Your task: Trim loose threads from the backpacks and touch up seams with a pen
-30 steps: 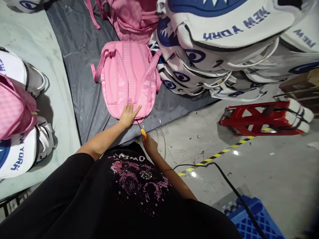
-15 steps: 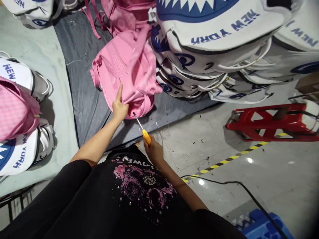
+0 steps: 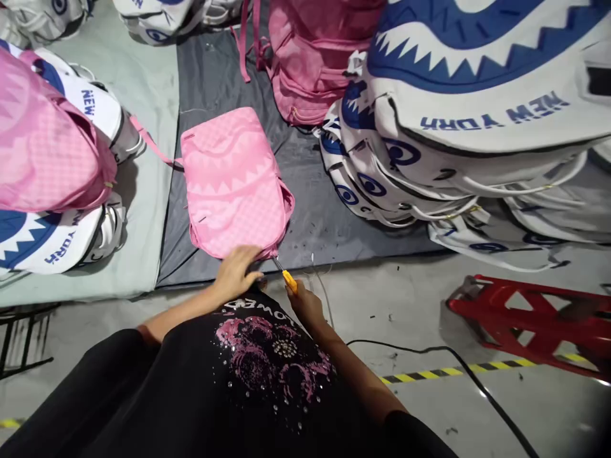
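Note:
A pink backpack [image 3: 233,178] with a checked pattern and a zigzag tooth design lies front up on the grey sheet. My left hand [image 3: 237,270] rests at its near edge, the thumb spread away from the fingers. Wrapped in my right hand [image 3: 305,302] is a yellow-handled tool [image 3: 289,280] with a thin metal shaft. That shaft points at the backpack's near right corner, where its tip is hard to make out. One pink strap [image 3: 153,143] stretches out to the left of the bag.
White shark-face backpacks [image 3: 477,114] are stacked at right. Another pink backpack [image 3: 310,70] lies behind. More bags, including a pink one [image 3: 62,140], are piled at left. A red plastic stool [image 3: 525,312] and a black cord [image 3: 420,350] lie on the floor.
The pink backpack has been turned over, so its toothed front now faces up. My left hand has shifted to its near edge. The yellow-handled tool stays in my right hand.

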Demonstrator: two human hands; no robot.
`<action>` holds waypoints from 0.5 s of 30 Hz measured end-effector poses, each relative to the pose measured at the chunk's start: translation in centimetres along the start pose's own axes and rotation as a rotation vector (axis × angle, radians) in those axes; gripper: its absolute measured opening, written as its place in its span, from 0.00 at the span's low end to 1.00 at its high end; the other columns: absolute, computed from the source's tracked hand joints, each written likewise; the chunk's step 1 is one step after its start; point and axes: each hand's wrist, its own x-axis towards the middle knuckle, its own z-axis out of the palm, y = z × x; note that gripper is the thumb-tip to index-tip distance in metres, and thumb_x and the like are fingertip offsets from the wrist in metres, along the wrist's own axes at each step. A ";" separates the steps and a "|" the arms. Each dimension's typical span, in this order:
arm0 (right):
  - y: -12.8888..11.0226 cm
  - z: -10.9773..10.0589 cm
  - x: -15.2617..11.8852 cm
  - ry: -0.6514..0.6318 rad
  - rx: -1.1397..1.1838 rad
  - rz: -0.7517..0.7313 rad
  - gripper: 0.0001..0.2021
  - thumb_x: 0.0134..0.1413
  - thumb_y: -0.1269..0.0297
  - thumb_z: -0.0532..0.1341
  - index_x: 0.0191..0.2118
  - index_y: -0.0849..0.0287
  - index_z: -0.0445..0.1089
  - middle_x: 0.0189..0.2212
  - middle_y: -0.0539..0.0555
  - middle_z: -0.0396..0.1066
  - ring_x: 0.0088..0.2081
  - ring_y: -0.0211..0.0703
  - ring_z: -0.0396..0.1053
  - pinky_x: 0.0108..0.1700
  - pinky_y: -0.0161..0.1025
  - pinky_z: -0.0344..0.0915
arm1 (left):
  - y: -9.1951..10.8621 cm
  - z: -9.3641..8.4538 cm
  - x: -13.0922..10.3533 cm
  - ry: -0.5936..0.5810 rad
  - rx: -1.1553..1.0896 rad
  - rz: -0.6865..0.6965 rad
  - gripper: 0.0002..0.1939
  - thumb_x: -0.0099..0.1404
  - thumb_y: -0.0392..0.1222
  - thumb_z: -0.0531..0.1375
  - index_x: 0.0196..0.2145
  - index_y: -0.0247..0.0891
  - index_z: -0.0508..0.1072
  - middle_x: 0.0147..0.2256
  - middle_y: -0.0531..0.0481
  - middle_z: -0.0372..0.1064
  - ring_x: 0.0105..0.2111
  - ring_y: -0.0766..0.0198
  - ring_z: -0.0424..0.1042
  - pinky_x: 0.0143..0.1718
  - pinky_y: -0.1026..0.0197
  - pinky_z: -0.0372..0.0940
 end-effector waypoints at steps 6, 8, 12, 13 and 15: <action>1.2 0.5 -2.0 0.027 0.069 0.044 0.16 0.72 0.55 0.50 0.55 0.61 0.64 0.37 0.59 0.79 0.37 0.49 0.77 0.32 0.37 0.54 | 0.5 -6.3 5.3 0.099 1.112 0.213 0.43 0.52 0.27 0.63 0.66 0.34 0.64 0.68 0.31 0.53 0.69 0.39 0.53 0.67 0.39 0.51; 1.0 0.2 -2.4 0.079 0.125 0.036 0.17 0.72 0.55 0.50 0.55 0.62 0.64 0.37 0.60 0.79 0.38 0.51 0.77 0.33 0.37 0.56 | 1.7 -7.5 6.5 0.224 1.046 0.213 0.35 0.55 0.27 0.58 0.61 0.39 0.71 0.58 0.38 0.71 0.59 0.47 0.70 0.58 0.48 0.65; 1.1 -3.2 -0.4 0.179 0.217 0.090 0.20 0.72 0.55 0.46 0.56 0.63 0.65 0.39 0.63 0.78 0.41 0.52 0.77 0.36 0.38 0.62 | 5.4 -10.1 7.0 0.570 0.884 0.313 0.23 0.60 0.34 0.56 0.51 0.44 0.79 0.40 0.47 0.81 0.41 0.53 0.79 0.43 0.57 0.69; 1.3 -4.8 0.7 0.187 0.220 0.125 0.21 0.72 0.54 0.46 0.57 0.62 0.65 0.41 0.64 0.78 0.43 0.53 0.77 0.37 0.39 0.63 | 6.2 -10.7 6.9 0.588 0.871 0.344 0.21 0.60 0.35 0.57 0.49 0.44 0.80 0.39 0.48 0.81 0.39 0.55 0.79 0.41 0.59 0.68; 1.4 -8.5 3.2 0.176 0.181 0.175 0.23 0.71 0.51 0.48 0.58 0.62 0.66 0.45 0.66 0.77 0.47 0.56 0.76 0.41 0.41 0.66 | 7.2 -11.7 6.8 0.569 0.864 0.373 0.19 0.59 0.37 0.57 0.46 0.44 0.81 0.37 0.49 0.81 0.36 0.57 0.78 0.39 0.60 0.67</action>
